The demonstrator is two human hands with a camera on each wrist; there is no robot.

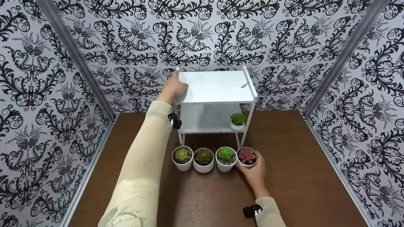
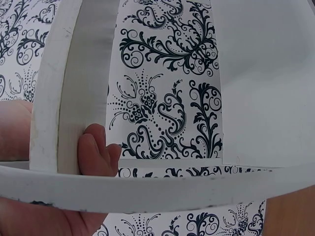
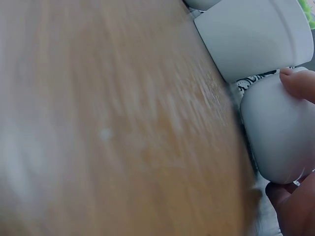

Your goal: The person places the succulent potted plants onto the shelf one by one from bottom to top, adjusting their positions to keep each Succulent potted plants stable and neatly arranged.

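My left hand (image 1: 174,89) grips the left side of a small white two-tier shelf (image 1: 217,86). Its fingers (image 2: 96,155) curl round the raised side panel (image 2: 49,105) in the left wrist view. At the right end of a row of potted succulents, my right hand (image 1: 256,173) holds the white pot with a red succulent (image 1: 247,156), thumb and fingers on opposite sides. That pot's smooth wall (image 3: 278,130) shows in the right wrist view. A dark green succulent (image 1: 238,119) in a white pot stands at the lower tier's right front.
Beside the red one stand a bright green succulent (image 1: 226,154), a brownish succulent (image 1: 203,157) and a yellow-green succulent (image 1: 182,155), all in white pots in front of the shelf legs. Patterned walls (image 1: 202,37) enclose the brown table (image 1: 303,176) at the back and sides.
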